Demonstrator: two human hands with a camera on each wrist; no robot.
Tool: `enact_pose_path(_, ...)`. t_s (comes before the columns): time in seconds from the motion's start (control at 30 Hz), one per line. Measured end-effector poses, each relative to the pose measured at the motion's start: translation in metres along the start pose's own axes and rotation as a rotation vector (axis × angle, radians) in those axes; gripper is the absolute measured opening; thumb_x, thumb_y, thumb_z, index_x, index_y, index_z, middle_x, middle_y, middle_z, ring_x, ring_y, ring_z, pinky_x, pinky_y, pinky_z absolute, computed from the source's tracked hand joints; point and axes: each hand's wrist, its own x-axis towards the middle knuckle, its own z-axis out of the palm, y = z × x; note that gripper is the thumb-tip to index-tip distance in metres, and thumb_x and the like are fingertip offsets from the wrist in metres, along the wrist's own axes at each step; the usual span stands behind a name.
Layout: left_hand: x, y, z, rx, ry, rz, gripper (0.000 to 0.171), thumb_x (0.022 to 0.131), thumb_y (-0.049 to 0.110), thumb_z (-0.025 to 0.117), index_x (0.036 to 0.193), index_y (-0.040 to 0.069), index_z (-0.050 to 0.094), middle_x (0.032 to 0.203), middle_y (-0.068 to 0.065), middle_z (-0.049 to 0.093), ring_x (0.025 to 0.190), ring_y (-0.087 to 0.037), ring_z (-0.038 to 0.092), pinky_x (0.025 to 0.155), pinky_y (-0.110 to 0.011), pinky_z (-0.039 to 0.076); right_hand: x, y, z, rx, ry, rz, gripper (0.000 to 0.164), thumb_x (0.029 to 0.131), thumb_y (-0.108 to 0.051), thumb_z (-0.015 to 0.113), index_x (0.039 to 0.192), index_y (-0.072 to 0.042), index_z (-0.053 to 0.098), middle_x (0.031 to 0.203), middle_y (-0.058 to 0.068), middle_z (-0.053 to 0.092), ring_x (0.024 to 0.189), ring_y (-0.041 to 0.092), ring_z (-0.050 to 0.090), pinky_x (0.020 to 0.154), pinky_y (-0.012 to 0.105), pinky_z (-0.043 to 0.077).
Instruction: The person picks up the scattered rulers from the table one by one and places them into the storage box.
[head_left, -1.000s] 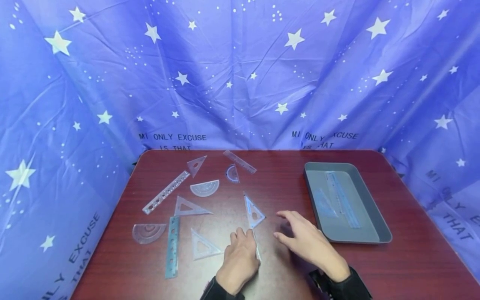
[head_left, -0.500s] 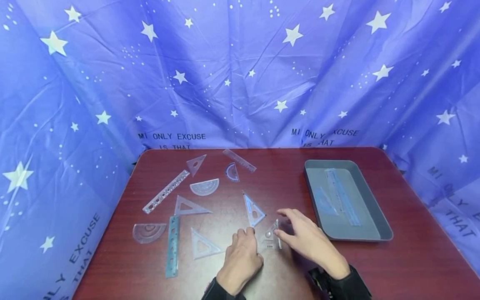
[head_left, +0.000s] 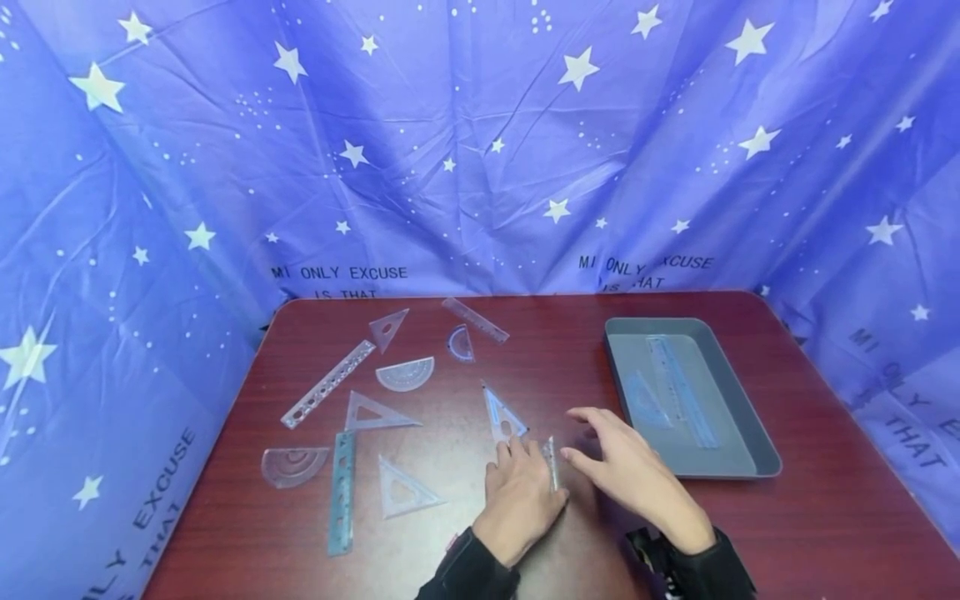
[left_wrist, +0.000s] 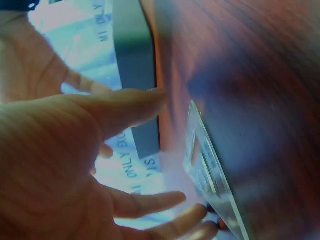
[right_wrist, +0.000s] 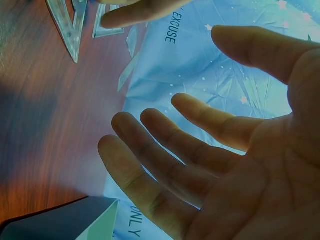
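Note:
My left hand point(head_left: 519, 496) lies low over the table, partly covering a clear set square point(head_left: 552, 458). In the left wrist view that clear set square stands slanted, with the fingertips point(left_wrist: 196, 214) at its far lower side and the thumb stretched out apart from it. Just beyond this hand is a blue-marked set square point(head_left: 502, 408), its lower part hidden by the fingers. My right hand point(head_left: 633, 467) hovers to the right, thumb and fingers spread with nothing between them. The right wrist view shows its palm point(right_wrist: 250, 185) bare.
A grey tray point(head_left: 742, 400) at the right holds several clear and bluish rulers and a set square or protractor. To the left lie a teal ruler point(head_left: 341, 496), set squares point(head_left: 405, 492), protractors point(head_left: 294, 467) and clear rulers point(head_left: 327, 385). A starry blue curtain point(head_left: 480, 125) surrounds the table.
The clear set square came out from beneath my left hand to the right, then my left hand moved right and forward over it. My right hand stayed nearly in place.

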Motion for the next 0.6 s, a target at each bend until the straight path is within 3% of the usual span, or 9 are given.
enact_pose_path(0.17, 0.006, 0.012, 0.005, 0.062, -0.044, -0.049, 0.055, 0.081, 0.031, 0.090, 0.121, 0.000, 0.067, 0.112, -0.017, 0.060, 0.103, -0.031, 0.056, 0.078, -0.048, 0.055, -0.001, 0.001, -0.001, 0.008, -0.006, 0.008, 0.052, 0.100, -0.029, 0.077, 0.145, -0.007, 0.062, 0.141, 0.014, 0.068, 0.121, 0.035, 0.071, 0.095, 0.055, 0.060)
enact_pose_path(0.4, 0.009, 0.018, 0.006, -0.037, -0.079, -0.082, 0.044, 0.080, 0.016, 0.088, 0.114, 0.001, 0.065, 0.110, -0.018, 0.061, 0.106, -0.033, 0.060, 0.077, -0.051, 0.057, -0.001, 0.002, -0.002, 0.018, -0.013, 0.007, 0.053, 0.100, -0.030, 0.077, 0.145, -0.006, 0.062, 0.141, 0.016, 0.067, 0.121, 0.035, 0.071, 0.096, 0.056, 0.059)
enact_pose_path(0.6, 0.015, 0.012, 0.004, -0.127, -0.083, -0.066, 0.034, 0.103, 0.030, 0.065, 0.113, -0.002, 0.062, 0.105, -0.020, 0.062, 0.101, -0.036, 0.062, 0.077, -0.051, 0.057, 0.001, 0.004, 0.000, 0.003, -0.002, 0.004, 0.051, 0.100, -0.028, 0.076, 0.143, -0.006, 0.062, 0.141, 0.017, 0.067, 0.121, 0.036, 0.072, 0.097, 0.056, 0.060)
